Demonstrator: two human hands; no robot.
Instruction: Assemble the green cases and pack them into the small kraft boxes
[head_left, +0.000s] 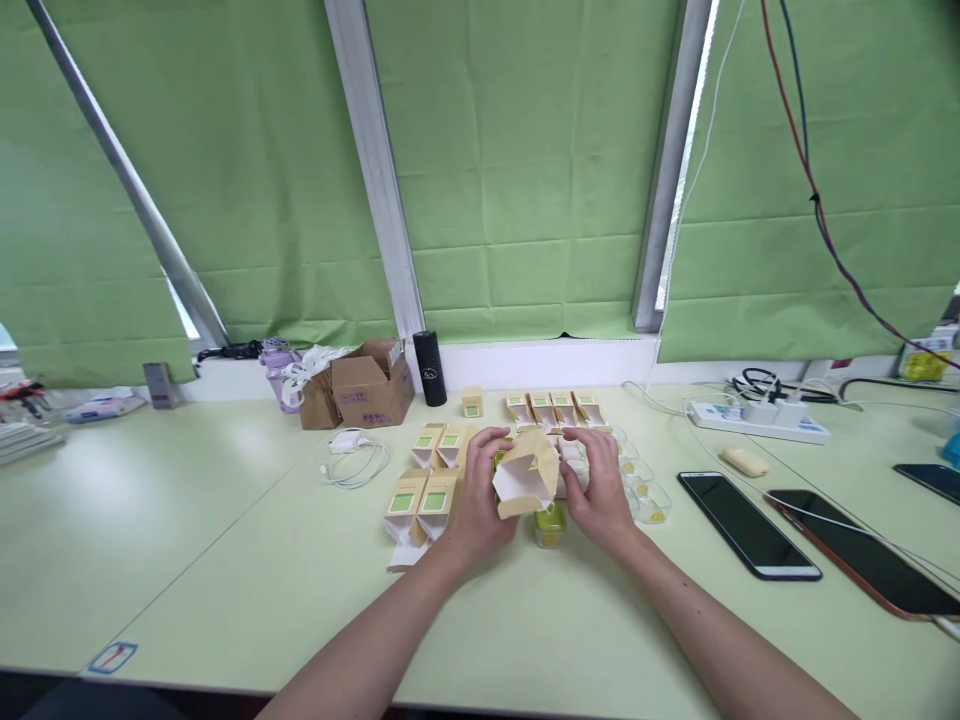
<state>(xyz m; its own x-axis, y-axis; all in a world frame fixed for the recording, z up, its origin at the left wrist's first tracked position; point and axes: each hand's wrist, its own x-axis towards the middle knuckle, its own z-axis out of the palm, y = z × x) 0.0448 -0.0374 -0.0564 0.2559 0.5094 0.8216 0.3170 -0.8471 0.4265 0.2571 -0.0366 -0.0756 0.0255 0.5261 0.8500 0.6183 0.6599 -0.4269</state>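
Observation:
My left hand (pixel 486 490) is closed around a small kraft cardboard box (pixel 525 475), whose open end and white inside face me. Just right of the box is my right hand (pixel 600 490), its thumb and fingers apart and curved; whether a fingertip touches the box I cannot tell. Below the box, a small clear container with a green lid (pixel 550 525) stands on the table. Several similar boxes (pixel 405 500) with green labels and open flaps stand left of my left hand. Clear plastic cups (pixel 651 503) with yellow spots lie beyond my right hand.
More kraft boxes (pixel 553 408) stand in a row at the back. A brown carton (pixel 373 385), a black cylinder (pixel 430 368) and a charger with cable (pixel 349 442) are left. Two phones (pixel 750 525) (pixel 862 550), a power strip (pixel 761 422) and loose cables are right.

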